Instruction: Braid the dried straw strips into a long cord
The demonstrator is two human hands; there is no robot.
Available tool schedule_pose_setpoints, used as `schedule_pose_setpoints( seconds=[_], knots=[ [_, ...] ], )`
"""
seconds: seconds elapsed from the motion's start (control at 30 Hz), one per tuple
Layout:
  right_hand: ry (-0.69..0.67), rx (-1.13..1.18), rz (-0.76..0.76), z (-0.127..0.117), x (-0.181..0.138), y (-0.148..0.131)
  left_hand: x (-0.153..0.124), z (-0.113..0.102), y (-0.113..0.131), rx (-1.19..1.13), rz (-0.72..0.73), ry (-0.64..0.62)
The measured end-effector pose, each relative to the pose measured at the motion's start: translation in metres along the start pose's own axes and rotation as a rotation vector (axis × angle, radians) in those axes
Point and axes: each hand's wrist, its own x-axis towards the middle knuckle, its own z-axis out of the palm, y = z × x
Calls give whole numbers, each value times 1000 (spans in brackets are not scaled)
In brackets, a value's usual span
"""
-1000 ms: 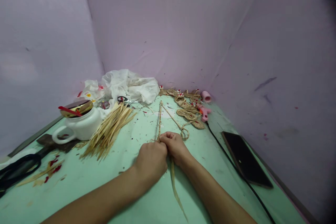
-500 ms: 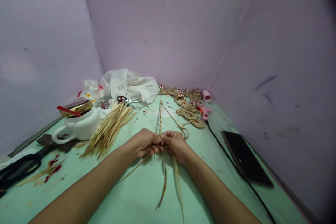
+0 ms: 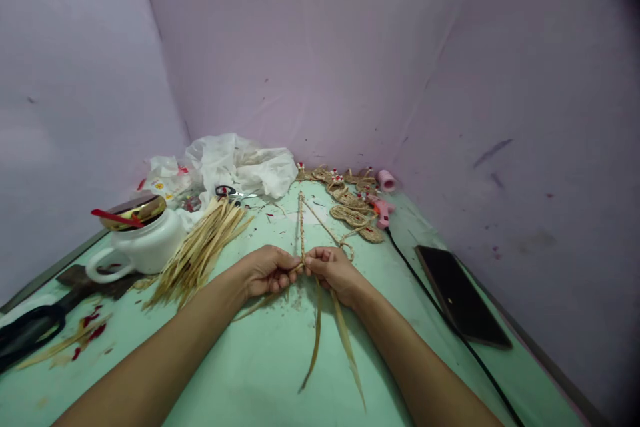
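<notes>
A thin braided straw cord (image 3: pixel 301 223) runs away from me across the green table (image 3: pixel 260 373). My left hand (image 3: pixel 265 271) and my right hand (image 3: pixel 334 269) meet at its near end, both pinched shut on the loose straw strands (image 3: pixel 320 327). Three flat strands trail from my fingers toward me. A bundle of pale straw strips (image 3: pixel 200 250) lies just left of my left hand.
A white lidded jug (image 3: pixel 135 240) stands at the left, a crumpled white plastic bag (image 3: pixel 240 163) and scissors (image 3: pixel 227 192) behind it. Coiled braid pieces (image 3: pixel 353 210) and a pink glue gun (image 3: pixel 381 210) lie at the back. A dark phone (image 3: pixel 460 297) and black cable (image 3: pixel 440 313) sit right.
My left hand has turned from covering the braid end to pinching it beside the right hand. The loose strands have spread apart below my fingers. The view shifted slightly.
</notes>
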Motion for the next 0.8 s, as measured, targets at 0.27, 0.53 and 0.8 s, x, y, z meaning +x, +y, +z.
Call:
schedule_pose_setpoints(
  seconds=[0.27,0.53,0.8],
  knots=[
    [25,69,17,4,-2,-3,-4,11,0,167,36,95],
    [31,63,97,4,-2,-5,-2,16,-2,396,90,250],
    [-8,9,114,-2,0,-6,-3,13,-2,367,165,177]
  ],
)
